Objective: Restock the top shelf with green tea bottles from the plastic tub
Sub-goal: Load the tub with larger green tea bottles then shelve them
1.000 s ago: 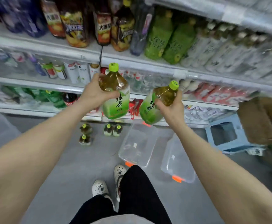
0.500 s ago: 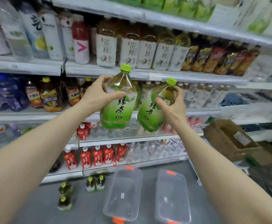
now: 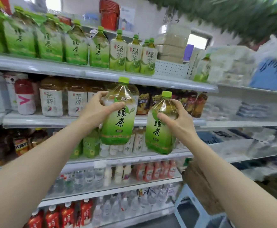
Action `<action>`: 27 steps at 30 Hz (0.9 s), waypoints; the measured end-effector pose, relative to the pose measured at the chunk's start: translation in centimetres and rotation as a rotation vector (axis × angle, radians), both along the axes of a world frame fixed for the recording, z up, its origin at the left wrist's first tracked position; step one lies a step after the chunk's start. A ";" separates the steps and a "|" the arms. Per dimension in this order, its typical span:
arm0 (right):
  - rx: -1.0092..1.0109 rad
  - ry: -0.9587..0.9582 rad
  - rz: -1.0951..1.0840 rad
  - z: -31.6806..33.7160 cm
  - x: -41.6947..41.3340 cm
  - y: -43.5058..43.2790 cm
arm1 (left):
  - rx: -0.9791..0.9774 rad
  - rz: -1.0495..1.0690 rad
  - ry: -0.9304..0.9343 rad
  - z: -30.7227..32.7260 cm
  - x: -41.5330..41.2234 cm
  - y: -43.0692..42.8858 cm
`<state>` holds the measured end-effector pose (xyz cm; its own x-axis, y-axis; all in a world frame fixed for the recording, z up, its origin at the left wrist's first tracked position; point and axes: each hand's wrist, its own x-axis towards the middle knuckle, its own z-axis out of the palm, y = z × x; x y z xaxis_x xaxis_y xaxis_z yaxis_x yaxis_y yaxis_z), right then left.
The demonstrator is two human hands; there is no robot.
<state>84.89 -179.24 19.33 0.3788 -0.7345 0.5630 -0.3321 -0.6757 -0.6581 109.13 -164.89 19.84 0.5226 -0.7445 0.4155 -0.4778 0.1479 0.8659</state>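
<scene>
My left hand grips the shoulder of a large green tea bottle with a green cap, held upright in front of the second shelf. My right hand grips a second green tea bottle, slightly lower and to the right. Both bottles hang just below the top shelf. A row of matching green tea bottles stands on that shelf, ending near its middle. The plastic tub is out of view.
A white perforated divider and one lone green tea bottle stand right of the row. Stacked packs sit behind. Lower shelves hold several drink bottles. A cardboard box and a blue stool are at lower right.
My view has tilted up from the floor and tubs to the top shelf. Both hands have raised their bottles from waist height to just under the top shelf.
</scene>
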 end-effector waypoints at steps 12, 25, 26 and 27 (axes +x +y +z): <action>0.009 -0.078 0.031 5.2 -1.2 -9.9 | -0.069 0.012 -0.024 5.9 -2.7 -10.9; -0.099 -0.133 0.076 12.2 1.3 -21.3 | -0.113 0.076 -0.093 11.7 -0.7 -19.8; -0.110 -0.132 0.078 13.2 1.7 -22.5 | -0.115 0.100 -0.109 12.0 -0.4 -20.6; -0.117 -0.132 0.090 14.2 2.2 -23.8 | -0.118 0.124 -0.125 12.2 -0.2 -21.4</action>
